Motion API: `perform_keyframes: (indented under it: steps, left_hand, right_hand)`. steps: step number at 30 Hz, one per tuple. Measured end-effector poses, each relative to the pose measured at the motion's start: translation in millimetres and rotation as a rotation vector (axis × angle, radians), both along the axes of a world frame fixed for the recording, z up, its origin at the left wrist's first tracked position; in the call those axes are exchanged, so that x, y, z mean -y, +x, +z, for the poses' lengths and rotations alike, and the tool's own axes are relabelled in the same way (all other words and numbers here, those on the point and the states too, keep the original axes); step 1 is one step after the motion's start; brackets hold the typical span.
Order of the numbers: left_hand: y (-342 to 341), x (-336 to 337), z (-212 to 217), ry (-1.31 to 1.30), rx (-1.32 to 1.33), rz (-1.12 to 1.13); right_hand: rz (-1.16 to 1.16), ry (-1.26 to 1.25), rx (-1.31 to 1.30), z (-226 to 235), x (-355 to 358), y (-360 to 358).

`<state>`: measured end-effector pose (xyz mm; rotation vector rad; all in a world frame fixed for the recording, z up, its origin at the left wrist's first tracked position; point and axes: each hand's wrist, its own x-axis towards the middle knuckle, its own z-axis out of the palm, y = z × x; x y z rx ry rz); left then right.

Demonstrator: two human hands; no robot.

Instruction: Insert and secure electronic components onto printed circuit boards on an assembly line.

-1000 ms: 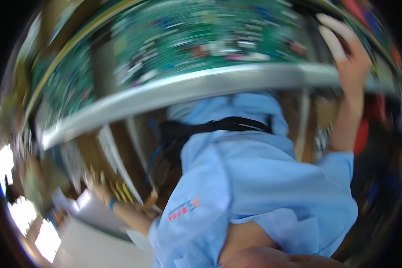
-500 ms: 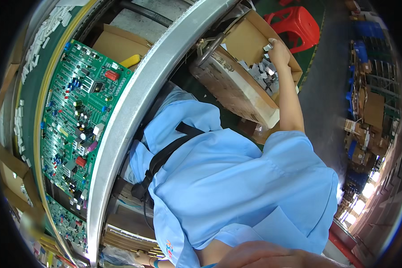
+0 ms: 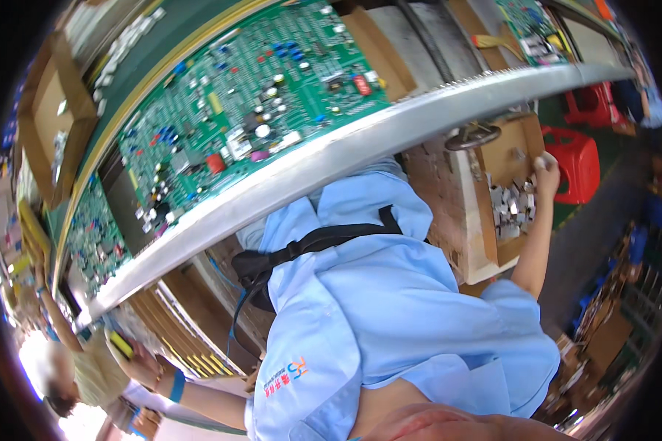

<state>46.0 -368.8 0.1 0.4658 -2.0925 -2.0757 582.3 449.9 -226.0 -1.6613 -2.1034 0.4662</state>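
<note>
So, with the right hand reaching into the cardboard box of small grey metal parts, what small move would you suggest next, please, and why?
Probably close the right hand on one of the small grey metal parts: it rests at the rim of the open cardboard box, just above the loose pile, and appears empty.

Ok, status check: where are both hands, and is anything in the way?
Right hand down in cardboard box, at the grey metal parts; grip unclear. Left hand low by a yellow object, grip unclear. Box mouth unobstructed.
</note>
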Motion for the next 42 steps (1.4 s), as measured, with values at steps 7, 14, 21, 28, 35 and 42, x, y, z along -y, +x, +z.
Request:
perform_keyframes:
  steps: [7, 14, 21, 28, 35, 42]
  left_hand:
    - [-17, -182, 13, 0.033, -0.049, -0.219]
    - [-23, -270, 3, -0.031, -0.121, -0.825]
    - [-20, -321, 13, 0.159, 0.039, -1.059]
    - [-25, -324, 8, 0.158, 0.068, -1.074]
    - [-29, -314, -6, 0.105, -0.005, -1.090]
    - [-25, -306, -7, 0.065, -0.042, -1.061]
  right_hand:
    - [0.181, -0.514, -0.937, 169, 81, -157]
    - [0.743, -0.821, -0.973, 221, 163, -315]
    - [1.211, -1.147, -0.934, 223, 187, -385]
    - [1.391, -0.348, -0.449, 231, 203, -423]
    - [1.431, 0.254, -0.122, 219, 222, -428]
    - [1.462, 0.386, -0.089, 208, 228, -432]
